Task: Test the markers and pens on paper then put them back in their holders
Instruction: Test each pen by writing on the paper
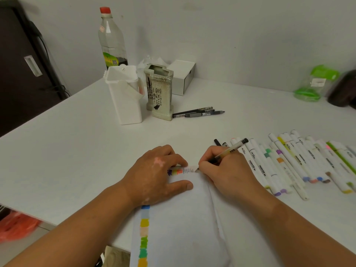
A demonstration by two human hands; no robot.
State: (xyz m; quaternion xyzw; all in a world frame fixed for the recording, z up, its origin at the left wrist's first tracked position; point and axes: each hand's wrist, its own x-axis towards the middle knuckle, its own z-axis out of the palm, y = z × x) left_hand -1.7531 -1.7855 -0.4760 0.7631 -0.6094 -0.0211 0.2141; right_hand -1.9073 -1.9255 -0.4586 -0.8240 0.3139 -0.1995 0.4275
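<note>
Gripping a clear-barrelled pen between curled fingers and thumb, the right hand holds the pen tip on the top edge of the paper, at the right end of a black scribble. The pen's black rear end points up and to the right, above the markers.

The left hand lies palm down on the upper left part of the paper. It holds nothing; its fingertips and thumb press the sheet against the tabletop.

The paper lies at the near edge of the tabletop, between the two forearms. A column of coloured swatches runs down its left margin. Further swatches run along the top edge, just left of the scribble, partly hidden by the left fingers.

The markers lie side by side in a loose row on the tabletop, just right of the right hand. Most have white barrels with coloured ends.

Toward the far left of the tabletop, a white plastic holder and a ceramic holder with black script stand upright, just beside each other. Three dark pens lie together on the tabletop just right of the ceramic holder.

Behind the holders stand a bottle with a red cap and a white box near the wall. A green packet sits at the far right.
</note>
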